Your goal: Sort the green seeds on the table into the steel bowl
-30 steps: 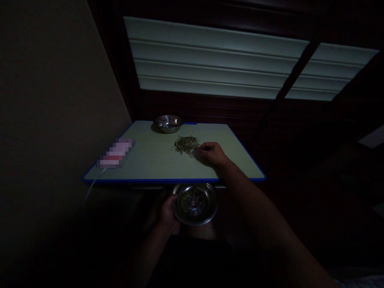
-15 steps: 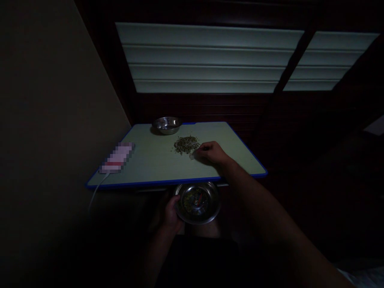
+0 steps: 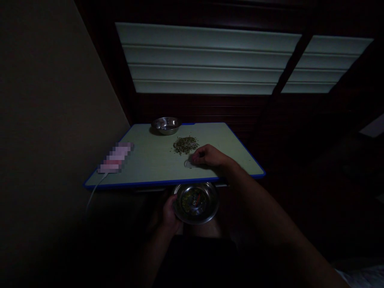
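Note:
The room is dim. My left hand (image 3: 168,211) grips the left rim of a steel bowl (image 3: 196,202) holding some small grains, just below the near edge of the table (image 3: 150,164). My right hand (image 3: 208,157) rests on the table with its fingers curled, the tips pressed on a few small pale bits at the near side of a heap of small greenish grains (image 3: 185,145). What the fingertips hold is too small to make out.
A second steel bowl (image 3: 165,125) stands at the table's far edge. A blurred pink-and-white object (image 3: 115,157) with a white cable (image 3: 93,192) lies at the table's left. A wall is to the left, slatted windows behind, and darkness to the right.
My right hand has slid from the heap's edge toward the near edge of the table, dragging a few bits with it. The bowl in my left hand stays put.

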Action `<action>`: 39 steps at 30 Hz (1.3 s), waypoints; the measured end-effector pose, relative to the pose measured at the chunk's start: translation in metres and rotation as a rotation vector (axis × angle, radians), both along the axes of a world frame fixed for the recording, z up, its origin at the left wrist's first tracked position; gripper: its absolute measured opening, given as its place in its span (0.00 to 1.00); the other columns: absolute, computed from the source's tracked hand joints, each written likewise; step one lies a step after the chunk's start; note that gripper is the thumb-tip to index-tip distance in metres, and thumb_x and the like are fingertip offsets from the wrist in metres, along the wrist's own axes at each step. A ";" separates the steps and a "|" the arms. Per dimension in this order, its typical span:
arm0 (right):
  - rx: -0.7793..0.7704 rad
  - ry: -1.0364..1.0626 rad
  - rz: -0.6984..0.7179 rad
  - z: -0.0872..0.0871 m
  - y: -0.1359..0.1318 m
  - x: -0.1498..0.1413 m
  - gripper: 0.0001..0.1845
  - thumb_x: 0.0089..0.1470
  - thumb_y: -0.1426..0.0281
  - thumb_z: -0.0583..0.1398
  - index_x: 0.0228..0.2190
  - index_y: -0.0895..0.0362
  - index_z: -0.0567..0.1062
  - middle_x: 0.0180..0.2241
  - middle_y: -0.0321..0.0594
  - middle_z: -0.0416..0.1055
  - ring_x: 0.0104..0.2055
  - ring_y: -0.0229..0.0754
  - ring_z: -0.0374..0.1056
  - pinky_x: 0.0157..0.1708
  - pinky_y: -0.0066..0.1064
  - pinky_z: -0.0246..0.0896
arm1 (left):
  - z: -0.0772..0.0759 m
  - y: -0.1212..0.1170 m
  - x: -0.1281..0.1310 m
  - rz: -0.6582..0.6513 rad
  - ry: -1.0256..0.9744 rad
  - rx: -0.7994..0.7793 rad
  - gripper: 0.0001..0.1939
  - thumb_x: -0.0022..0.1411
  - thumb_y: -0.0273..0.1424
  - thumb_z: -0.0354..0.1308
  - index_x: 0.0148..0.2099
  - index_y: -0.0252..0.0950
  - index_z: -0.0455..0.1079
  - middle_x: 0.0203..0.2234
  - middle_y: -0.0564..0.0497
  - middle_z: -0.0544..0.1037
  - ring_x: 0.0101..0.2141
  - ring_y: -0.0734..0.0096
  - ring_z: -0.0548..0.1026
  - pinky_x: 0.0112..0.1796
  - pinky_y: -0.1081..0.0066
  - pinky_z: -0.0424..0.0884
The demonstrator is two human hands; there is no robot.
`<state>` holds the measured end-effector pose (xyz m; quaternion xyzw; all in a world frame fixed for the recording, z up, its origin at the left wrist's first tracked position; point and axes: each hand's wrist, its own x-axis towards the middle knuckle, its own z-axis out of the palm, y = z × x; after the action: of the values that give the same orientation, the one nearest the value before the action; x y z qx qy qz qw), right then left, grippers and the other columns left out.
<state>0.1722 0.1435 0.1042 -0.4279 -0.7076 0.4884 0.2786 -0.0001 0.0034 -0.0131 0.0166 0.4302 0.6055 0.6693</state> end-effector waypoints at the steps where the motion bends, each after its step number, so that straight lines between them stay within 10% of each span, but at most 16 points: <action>1: -0.007 0.001 0.028 0.002 -0.003 0.000 0.16 0.34 0.67 0.70 0.28 0.63 0.80 0.23 0.37 0.74 0.24 0.33 0.63 0.26 0.26 0.58 | 0.000 0.000 0.000 0.004 -0.008 0.006 0.07 0.51 0.30 0.59 0.27 0.33 0.77 0.23 0.46 0.81 0.27 0.63 0.78 0.31 0.68 0.74; 20: 0.019 -0.179 0.093 0.014 -0.044 0.013 0.09 0.39 0.70 0.67 0.28 0.61 0.79 0.26 0.37 0.75 0.27 0.35 0.67 0.31 0.27 0.61 | 0.001 -0.001 0.001 -0.022 -0.022 -0.006 0.07 0.49 0.30 0.60 0.31 0.32 0.77 0.24 0.45 0.81 0.29 0.59 0.79 0.33 0.64 0.75; 30: 0.101 -0.318 -0.469 -0.003 -0.033 -0.012 0.06 0.48 0.69 0.65 0.25 0.60 0.79 0.22 0.39 0.75 0.24 0.36 0.66 0.25 0.25 0.56 | -0.001 0.000 0.004 0.013 -0.014 -0.006 0.06 0.49 0.29 0.60 0.31 0.34 0.77 0.24 0.47 0.81 0.31 0.58 0.79 0.34 0.64 0.75; 39: 0.228 -0.559 -0.560 -0.001 -0.021 -0.020 0.11 0.51 0.66 0.62 0.29 0.61 0.82 0.32 0.54 0.80 0.33 0.45 0.74 0.29 0.29 0.58 | -0.003 -0.001 0.002 -0.018 -0.032 -0.008 0.06 0.50 0.29 0.61 0.31 0.33 0.77 0.26 0.45 0.82 0.29 0.59 0.79 0.32 0.65 0.75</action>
<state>0.1518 0.1220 0.1031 -0.6866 -0.6618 0.1768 0.2434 0.0024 0.0022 -0.0162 0.0084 0.4218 0.5980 0.6815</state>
